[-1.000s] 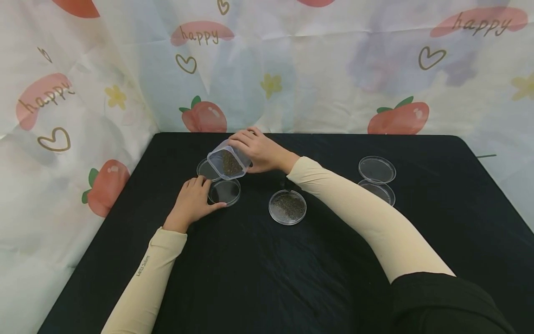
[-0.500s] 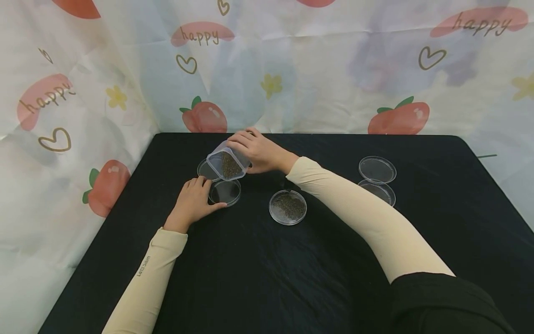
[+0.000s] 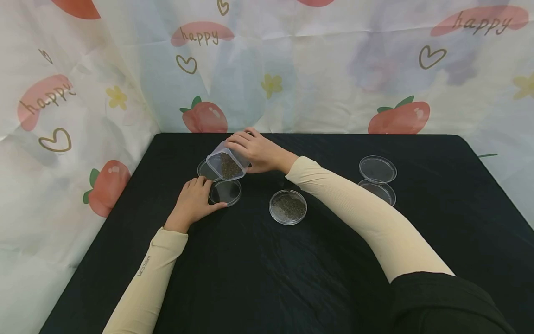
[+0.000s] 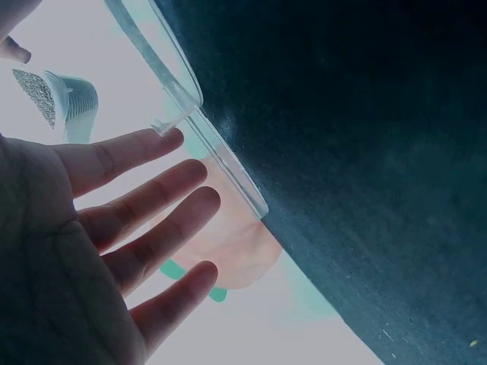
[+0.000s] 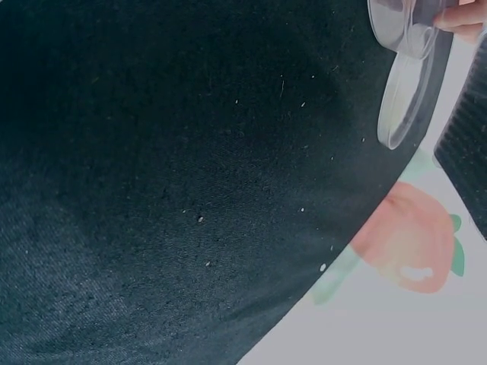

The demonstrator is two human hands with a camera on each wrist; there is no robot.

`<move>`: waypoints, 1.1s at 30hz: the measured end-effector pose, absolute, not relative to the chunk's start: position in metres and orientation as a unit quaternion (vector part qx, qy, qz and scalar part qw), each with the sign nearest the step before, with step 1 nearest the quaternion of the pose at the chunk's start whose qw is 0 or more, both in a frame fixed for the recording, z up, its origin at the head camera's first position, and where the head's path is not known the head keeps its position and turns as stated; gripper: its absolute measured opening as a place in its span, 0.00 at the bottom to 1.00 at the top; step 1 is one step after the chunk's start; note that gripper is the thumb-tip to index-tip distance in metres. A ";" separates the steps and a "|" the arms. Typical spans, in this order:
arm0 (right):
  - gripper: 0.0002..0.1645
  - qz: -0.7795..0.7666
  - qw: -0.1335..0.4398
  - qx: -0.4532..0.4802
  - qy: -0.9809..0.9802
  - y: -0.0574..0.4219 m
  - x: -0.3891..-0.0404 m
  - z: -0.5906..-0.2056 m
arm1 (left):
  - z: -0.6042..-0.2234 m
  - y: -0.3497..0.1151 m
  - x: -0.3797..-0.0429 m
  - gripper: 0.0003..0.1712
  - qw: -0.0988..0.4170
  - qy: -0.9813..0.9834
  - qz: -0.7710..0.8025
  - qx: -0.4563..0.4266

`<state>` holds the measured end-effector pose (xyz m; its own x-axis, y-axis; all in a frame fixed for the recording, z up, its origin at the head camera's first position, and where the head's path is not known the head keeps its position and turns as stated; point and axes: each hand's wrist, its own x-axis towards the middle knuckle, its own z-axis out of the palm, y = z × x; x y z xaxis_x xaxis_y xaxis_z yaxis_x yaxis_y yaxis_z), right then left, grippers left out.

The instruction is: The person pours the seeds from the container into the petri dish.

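The right hand (image 3: 263,150) grips the tub (image 3: 216,160), tilted by the two left dishes (image 3: 206,170); I'd tip it slowly, lip low over the nearer dish (image 3: 225,192) — the left hand (image 3: 189,204), fingers spread, touches that rim. One tub, five dishes: two left, two right (image 3: 377,169), one middle (image 3: 274,214) — grains (image 3: 292,208) in it.

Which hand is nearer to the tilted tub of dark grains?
Right: the right hand grips the tub; the left hand is apart from it, beside a clear dish.

Pale fabric (image 3: 325,79) printed with red fruit (image 3: 399,118) backs a black-covered table (image 3: 233,278).
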<state>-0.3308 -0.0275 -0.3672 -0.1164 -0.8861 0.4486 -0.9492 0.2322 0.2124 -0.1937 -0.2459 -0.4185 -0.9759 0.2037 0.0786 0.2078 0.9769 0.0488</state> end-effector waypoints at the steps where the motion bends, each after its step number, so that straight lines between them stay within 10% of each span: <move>1: 0.49 0.063 0.250 0.616 -0.744 -0.028 -0.331 -0.367 | -0.418 -0.246 -0.194 0.49 0.036 -0.994 -0.029 -0.103; 33: 0.48 0.048 0.252 0.621 -0.741 -0.028 -0.331 -0.365 | -0.417 -0.245 -0.194 0.49 0.026 -0.994 -0.030 -0.098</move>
<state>-0.3308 -0.0280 -0.3647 -0.1020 -0.8952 0.4338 -0.9439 0.2247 0.2418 -0.1935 -0.2447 -0.4167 -0.9793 0.1941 0.0580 0.1973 0.9788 0.0553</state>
